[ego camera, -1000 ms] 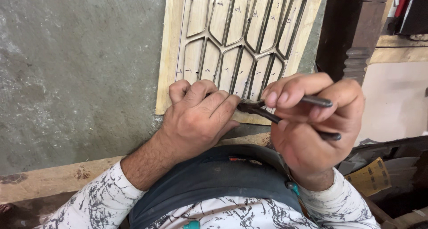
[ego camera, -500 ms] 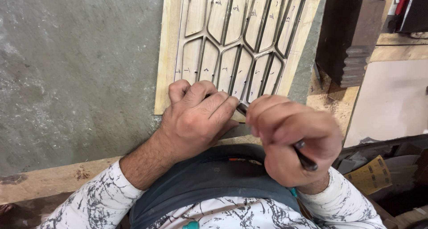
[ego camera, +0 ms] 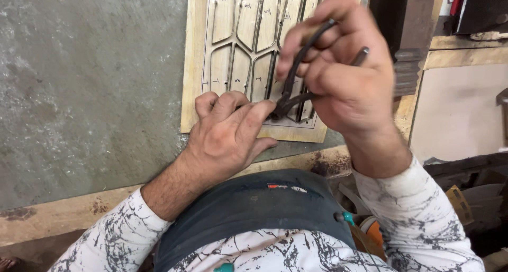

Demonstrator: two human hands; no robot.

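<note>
- So the right hand (ego camera: pixel 344 76) is up around 1 o'clock in the frame, fingers clenched around the two dark handles of a pair of pincers (ego camera: pixel 296 76). One handle curves up over the fingertips, and the other one pokes out past the knuckles toward 2 o'clock.
- The pincers' head end sits down at about 7 o'clock from that hand, right at the bottom edge of the wooden panel (ego camera: pixel 254 55). Can't really see the tips, since the other hand's fingers cover them.
- The left hand (ego camera: pixel 227 139) is pretty much dead centre, lying flat on the lower part of the panel. Its fingers are bent and pressing down right next to the pincers' head, touching it, not gripping anything as far as I can tell.
- The panel is pale wood with elongated hexagon-ish cutouts, running up to 12 o'clock and lying on a grey slab (ego camera: pixel 90 92).
- A rough wooden edge (ego camera: pixel 69 214) runs along the slab toward 8 o'clock.
</note>
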